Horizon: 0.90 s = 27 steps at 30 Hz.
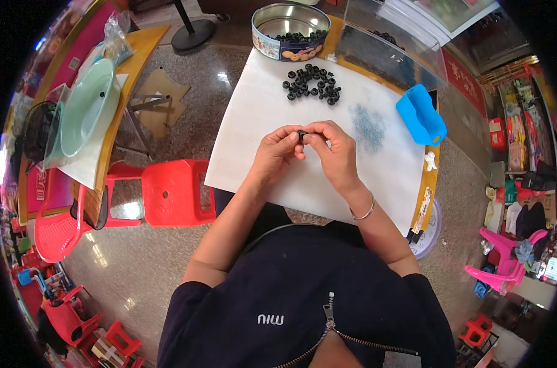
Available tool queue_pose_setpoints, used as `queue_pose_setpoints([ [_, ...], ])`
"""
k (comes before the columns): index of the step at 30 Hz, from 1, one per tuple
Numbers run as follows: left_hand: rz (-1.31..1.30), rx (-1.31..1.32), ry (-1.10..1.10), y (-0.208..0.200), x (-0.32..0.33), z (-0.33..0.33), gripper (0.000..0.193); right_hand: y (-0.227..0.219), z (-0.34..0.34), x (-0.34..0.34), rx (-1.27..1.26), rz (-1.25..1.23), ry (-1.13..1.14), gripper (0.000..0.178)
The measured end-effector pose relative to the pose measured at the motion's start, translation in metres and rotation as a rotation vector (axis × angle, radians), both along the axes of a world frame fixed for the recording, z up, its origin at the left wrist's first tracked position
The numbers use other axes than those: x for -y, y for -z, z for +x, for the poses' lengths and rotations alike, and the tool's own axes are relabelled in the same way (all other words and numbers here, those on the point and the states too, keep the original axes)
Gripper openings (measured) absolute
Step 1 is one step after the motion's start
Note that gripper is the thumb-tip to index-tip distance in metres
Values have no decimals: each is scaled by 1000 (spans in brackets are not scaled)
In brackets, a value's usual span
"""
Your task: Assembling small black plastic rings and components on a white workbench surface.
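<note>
Between the fingertips of my left hand (pixel 277 149) and my right hand (pixel 334 150) is a small round black part (pixel 301 134); both hands pinch it above the white table sheet (pixel 242 138). Its exact kind is too small to make out. Just beyond my hands lies a loose pile of similar black parts (pixel 312 83), several of them ring-shaped or spool-like. To the right of my right hand is a scattered patch of tiny bluish pieces (pixel 369 127), too fine to name.
A round tin (pixel 291 46) holding more black parts stands at the far edge. A blue plastic container (pixel 421 115) sits at the right edge, near a clear box (pixel 376 58). Left of the table are a red stool (pixel 175 193) and a side table with a pale green basin (pixel 89 110).
</note>
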<state>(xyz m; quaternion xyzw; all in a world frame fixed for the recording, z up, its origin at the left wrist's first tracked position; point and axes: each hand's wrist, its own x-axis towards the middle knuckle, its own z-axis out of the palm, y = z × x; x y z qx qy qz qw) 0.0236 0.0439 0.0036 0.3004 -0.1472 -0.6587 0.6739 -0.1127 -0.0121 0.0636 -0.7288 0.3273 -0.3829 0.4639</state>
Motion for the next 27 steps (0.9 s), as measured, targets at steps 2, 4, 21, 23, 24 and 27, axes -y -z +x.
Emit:
queue_pose_setpoints([
  [2,-1,-1,5,-2,0,-1,22,1,-3,1,-37,-70,10,10],
  [4,8,17,13,-3,0,-1,22,0,-5,1,-66,-114,21,11],
  [21,-16,196,-19,-3,1,-7,21,-6,-9,5,-146,-281,27,8],
  [23,-19,200,-24,-2,1,-7,21,-6,-9,5,-146,-298,23,8],
  [24,-20,202,-25,-1,1,-7,21,-6,-9,5,-148,-300,21,8],
  [27,-23,275,-36,0,1,-9,21,-5,-10,6,-181,-361,15,8],
])
